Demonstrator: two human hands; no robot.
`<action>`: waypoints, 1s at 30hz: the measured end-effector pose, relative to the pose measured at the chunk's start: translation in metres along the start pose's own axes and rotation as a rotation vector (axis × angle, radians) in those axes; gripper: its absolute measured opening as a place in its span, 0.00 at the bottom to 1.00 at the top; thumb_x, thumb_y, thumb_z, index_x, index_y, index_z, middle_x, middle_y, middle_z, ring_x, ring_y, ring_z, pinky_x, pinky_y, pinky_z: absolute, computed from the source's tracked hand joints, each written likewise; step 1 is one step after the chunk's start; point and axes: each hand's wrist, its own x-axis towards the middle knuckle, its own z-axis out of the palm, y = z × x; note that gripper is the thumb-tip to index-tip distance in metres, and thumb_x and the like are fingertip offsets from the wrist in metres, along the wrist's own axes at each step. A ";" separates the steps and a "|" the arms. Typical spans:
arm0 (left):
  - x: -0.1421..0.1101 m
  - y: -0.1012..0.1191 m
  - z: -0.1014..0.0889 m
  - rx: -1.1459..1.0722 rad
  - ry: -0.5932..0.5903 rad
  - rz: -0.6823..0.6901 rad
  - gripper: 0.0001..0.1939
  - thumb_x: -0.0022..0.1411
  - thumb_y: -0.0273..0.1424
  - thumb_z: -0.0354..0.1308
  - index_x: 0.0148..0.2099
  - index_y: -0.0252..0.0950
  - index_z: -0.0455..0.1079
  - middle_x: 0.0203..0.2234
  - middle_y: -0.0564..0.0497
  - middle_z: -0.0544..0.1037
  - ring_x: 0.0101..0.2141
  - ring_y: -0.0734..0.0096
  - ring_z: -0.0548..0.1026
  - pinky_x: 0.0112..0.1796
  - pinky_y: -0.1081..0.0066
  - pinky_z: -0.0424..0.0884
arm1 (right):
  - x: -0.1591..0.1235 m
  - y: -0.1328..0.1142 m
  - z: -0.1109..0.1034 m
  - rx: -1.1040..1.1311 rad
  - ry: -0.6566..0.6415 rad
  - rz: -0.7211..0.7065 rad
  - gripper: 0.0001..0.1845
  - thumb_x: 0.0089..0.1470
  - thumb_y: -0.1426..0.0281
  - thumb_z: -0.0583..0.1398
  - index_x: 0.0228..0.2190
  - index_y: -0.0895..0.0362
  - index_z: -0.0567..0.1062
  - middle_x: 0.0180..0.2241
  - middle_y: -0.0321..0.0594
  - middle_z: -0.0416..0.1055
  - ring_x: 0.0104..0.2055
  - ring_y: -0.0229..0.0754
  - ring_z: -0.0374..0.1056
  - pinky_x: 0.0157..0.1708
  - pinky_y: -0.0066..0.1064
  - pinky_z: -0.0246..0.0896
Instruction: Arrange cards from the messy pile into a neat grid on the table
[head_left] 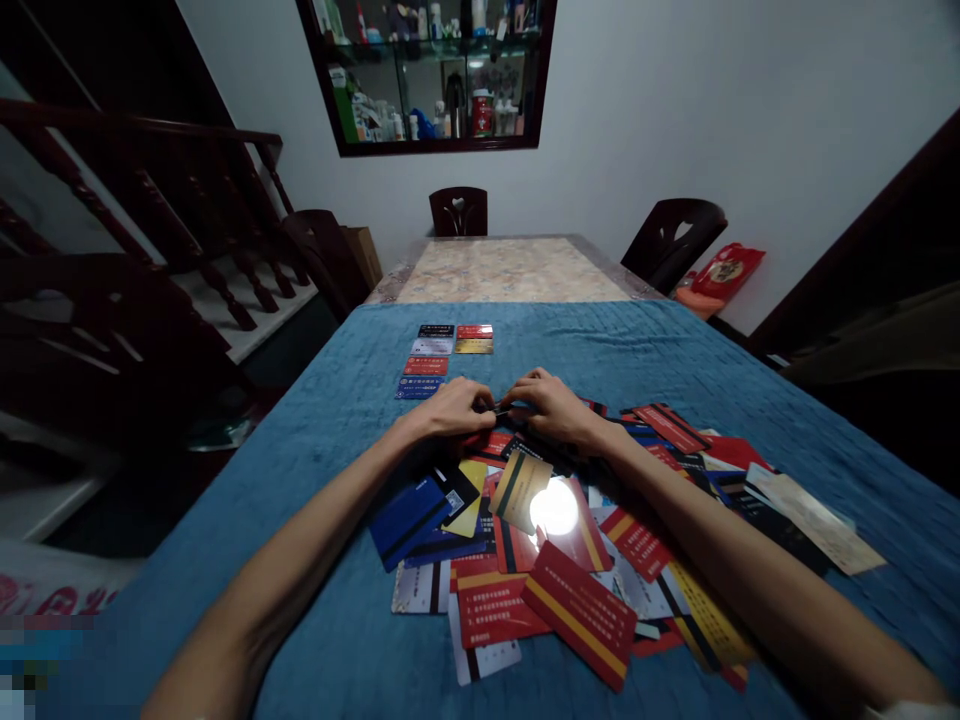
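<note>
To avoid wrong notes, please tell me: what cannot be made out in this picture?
All in the head view:
Dark thing between left hand and right hand: mostly hidden by fingers.
Lower cards in the pile: buried.
Laid-out cards' fine print: too small.
Red card: partly lost in glare.
Cabinet labels: blurred.

Place: home dining area
Table (510, 268): 12 o'clock, chairs (459, 212) around it
Staircase railing (142, 125): 10 o'clock
Glass-shelved wall cabinet (442, 75): 12 o'clock, household bottles

Bare forearms (300, 545), pale sleeve edge (911, 710) (right arm only).
</note>
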 end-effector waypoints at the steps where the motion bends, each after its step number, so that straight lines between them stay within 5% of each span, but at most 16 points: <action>1: 0.000 -0.002 -0.002 -0.050 -0.005 0.012 0.17 0.57 0.33 0.53 0.42 0.33 0.80 0.32 0.48 0.82 0.34 0.66 0.76 0.36 0.72 0.66 | 0.000 -0.001 -0.001 0.003 0.021 0.004 0.12 0.58 0.71 0.60 0.42 0.52 0.82 0.40 0.43 0.78 0.45 0.47 0.64 0.48 0.40 0.54; 8: 0.000 -0.014 -0.013 -0.150 0.057 0.021 0.18 0.60 0.36 0.53 0.34 0.28 0.81 0.23 0.51 0.77 0.28 0.71 0.72 0.30 0.75 0.62 | 0.000 -0.002 -0.001 -0.011 0.174 0.067 0.12 0.60 0.70 0.58 0.39 0.53 0.83 0.36 0.44 0.79 0.41 0.48 0.64 0.41 0.38 0.58; 13: 0.000 -0.016 -0.018 -0.150 0.064 0.012 0.18 0.59 0.33 0.52 0.39 0.29 0.82 0.27 0.51 0.80 0.30 0.69 0.74 0.32 0.76 0.64 | 0.000 -0.001 0.000 -0.002 0.252 0.086 0.13 0.60 0.69 0.57 0.39 0.53 0.83 0.35 0.44 0.80 0.39 0.47 0.65 0.39 0.36 0.59; 21: 0.003 -0.018 -0.013 -0.111 0.046 -0.004 0.20 0.55 0.27 0.52 0.45 0.30 0.81 0.36 0.47 0.84 0.37 0.64 0.78 0.40 0.73 0.69 | -0.001 -0.002 0.001 -0.036 0.214 0.118 0.16 0.57 0.76 0.58 0.43 0.52 0.81 0.40 0.41 0.80 0.41 0.47 0.66 0.41 0.35 0.59; 30: 0.004 -0.018 -0.010 -0.096 0.075 -0.020 0.19 0.54 0.25 0.52 0.43 0.31 0.82 0.32 0.49 0.83 0.35 0.66 0.77 0.39 0.73 0.69 | 0.000 -0.004 0.001 -0.103 0.164 0.139 0.17 0.55 0.77 0.58 0.43 0.53 0.80 0.41 0.42 0.80 0.42 0.48 0.66 0.41 0.36 0.58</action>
